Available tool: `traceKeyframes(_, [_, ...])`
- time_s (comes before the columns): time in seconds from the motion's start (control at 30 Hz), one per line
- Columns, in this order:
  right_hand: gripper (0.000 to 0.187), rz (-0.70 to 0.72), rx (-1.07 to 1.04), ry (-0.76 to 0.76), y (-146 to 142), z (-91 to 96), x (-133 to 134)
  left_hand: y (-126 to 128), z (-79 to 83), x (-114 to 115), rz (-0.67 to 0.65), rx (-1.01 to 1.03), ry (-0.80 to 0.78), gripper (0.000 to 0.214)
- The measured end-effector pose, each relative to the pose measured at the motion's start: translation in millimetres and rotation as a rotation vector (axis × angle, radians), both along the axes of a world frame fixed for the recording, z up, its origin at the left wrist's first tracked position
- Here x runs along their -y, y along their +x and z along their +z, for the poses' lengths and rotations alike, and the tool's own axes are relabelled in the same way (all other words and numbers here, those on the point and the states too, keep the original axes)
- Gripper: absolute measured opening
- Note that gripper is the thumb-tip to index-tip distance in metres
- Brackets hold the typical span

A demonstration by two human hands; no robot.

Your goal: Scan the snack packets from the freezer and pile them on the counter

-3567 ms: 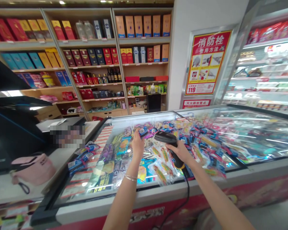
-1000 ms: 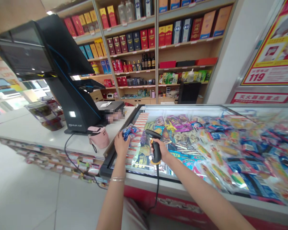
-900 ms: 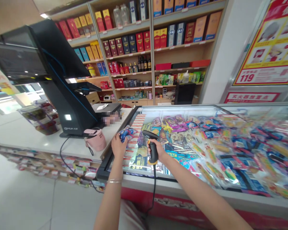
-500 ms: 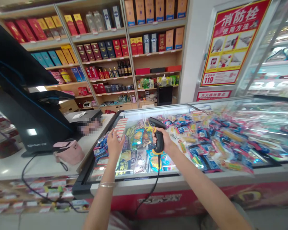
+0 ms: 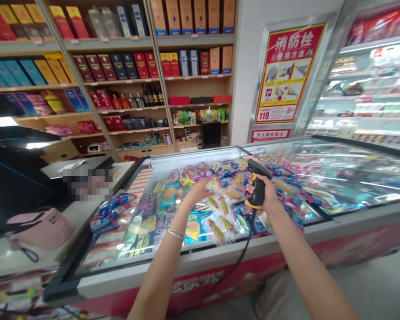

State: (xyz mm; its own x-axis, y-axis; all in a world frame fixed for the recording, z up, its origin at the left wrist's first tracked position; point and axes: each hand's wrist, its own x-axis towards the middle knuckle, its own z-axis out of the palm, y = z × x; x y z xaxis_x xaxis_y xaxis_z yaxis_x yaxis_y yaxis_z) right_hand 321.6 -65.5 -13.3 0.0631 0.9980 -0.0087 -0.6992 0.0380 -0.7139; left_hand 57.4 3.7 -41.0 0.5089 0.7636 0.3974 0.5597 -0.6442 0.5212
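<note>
Head view: your left hand [image 5: 197,193] has left the packet heap [image 5: 108,214] on its left — now fingers apart, seemingly empty, beside loose packets [image 5: 224,206] to its right — while your right hand [image 5: 270,195] grips the scanner [image 5: 259,189].

Black-and-yellow scanner [image 5: 258,194], handle down in right hand [image 5: 270,192], near clear-wrapped packets [image 5: 224,207].

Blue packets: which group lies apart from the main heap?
The small pile nearest the pink bag; the other blue packets lie spread around the black scanner.
</note>
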Motion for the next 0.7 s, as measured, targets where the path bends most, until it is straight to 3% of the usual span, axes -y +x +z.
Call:
traceKeyframes(0.1, [0.014,-0.035,-0.003,-0.034,14,-13.3,1,2,-9.1,-9,-0.115,-0.094,-0.206,0.066])
traceKeyframes(0.27, [0.016,-0.068,-0.026,-0.037,20,-33.1,-6,-1,-21.0,-16,-0.078,-0.176,-0.271,0.076])
traceKeyframes(0.33, [0.017,-0.064,-0.039,-0.025,21,-37.8,-7,-1,-22.3,-15,-0.043,-0.202,-0.260,0.071])
traceKeyframes(0.47, [0.018,-0.053,-0.025,0.019,25,-40.3,-4,-5,-18.2,-11,0.000,-0.243,-0.211,0.040])
traceKeyframes(0.57, [0.019,-0.022,-0.002,0.043,26,-38.3,3,-11,-12.0,-8,0.016,-0.138,-0.187,0.029])
traceKeyframes(0.7, [0.020,0.022,0.060,0.043,24,-35.9,9,-25,-9.2,-6,0.048,0.170,-0.335,0.030])
